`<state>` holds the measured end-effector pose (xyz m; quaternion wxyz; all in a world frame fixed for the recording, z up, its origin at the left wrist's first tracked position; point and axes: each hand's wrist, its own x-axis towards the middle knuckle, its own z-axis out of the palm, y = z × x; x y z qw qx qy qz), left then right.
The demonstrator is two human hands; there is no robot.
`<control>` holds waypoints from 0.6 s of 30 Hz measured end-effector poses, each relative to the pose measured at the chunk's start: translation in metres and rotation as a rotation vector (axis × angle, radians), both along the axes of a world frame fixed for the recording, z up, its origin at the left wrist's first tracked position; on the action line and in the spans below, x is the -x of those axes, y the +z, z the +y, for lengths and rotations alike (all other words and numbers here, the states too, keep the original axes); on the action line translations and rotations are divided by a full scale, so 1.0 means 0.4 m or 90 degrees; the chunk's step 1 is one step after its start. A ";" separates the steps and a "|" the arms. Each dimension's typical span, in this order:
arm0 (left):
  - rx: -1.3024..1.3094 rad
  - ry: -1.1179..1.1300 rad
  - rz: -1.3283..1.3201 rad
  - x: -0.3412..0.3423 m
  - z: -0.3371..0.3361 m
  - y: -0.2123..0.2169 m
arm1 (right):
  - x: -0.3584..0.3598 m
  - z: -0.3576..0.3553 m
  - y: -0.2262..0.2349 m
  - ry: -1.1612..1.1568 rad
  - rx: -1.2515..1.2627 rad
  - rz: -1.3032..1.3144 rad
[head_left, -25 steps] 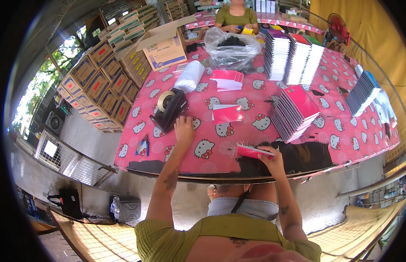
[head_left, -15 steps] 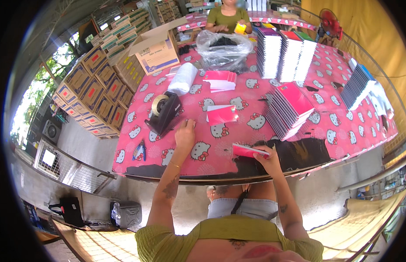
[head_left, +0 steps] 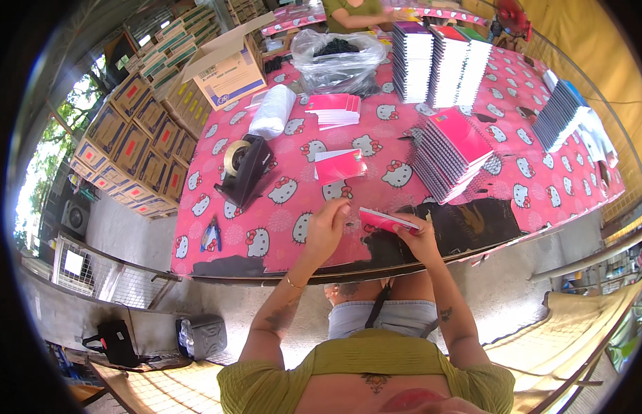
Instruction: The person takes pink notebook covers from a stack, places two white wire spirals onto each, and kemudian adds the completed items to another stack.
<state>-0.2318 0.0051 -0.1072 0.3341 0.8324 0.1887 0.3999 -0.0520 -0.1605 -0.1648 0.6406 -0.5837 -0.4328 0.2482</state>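
Observation:
My right hand (head_left: 420, 238) grips a small pink-covered notebook (head_left: 380, 219) by its right end, above the near edge of the table. Just left of the notebook, my left hand (head_left: 326, 229) is closed with its fingertips together; whatever they pinch is too small to make out. A loose pink cover with a white sheet (head_left: 340, 165) lies beyond my hands. Further back sits a small stack of pink-covered booklets (head_left: 333, 110). To the right stands a tall stack of spiral-bound pink notebooks (head_left: 453, 155). A black tape dispenser (head_left: 246, 172) with a clear roll is on the left.
Blue-handled pliers (head_left: 211, 234) lie at the left edge. Behind are a white roll (head_left: 272, 112), an open carton (head_left: 231, 76), a plastic bag of black coils (head_left: 338, 65) and tall spiral notebook stacks (head_left: 412, 65). A co-worker (head_left: 352, 15) is across the table.
My left hand has moved right, from beside the tape dispenser to near the notebook's left end. My right hand keeps hold of the notebook. The view has shifted slightly.

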 end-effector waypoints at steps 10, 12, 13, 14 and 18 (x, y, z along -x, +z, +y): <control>-0.090 -0.002 -0.006 -0.025 0.000 -0.032 | -0.004 0.006 0.002 -0.008 0.004 -0.011; -0.070 0.007 0.007 -0.014 -0.005 -0.033 | -0.003 0.009 0.001 -0.011 -0.005 0.009; -0.072 0.005 0.020 -0.016 -0.004 -0.035 | 0.000 0.010 0.004 -0.012 -0.004 0.013; -0.074 0.003 0.033 -0.021 -0.001 -0.039 | 0.001 0.011 0.008 -0.012 -0.003 0.016; -0.034 -0.005 0.005 -0.024 -0.001 -0.044 | 0.006 0.009 0.011 -0.030 0.014 -0.008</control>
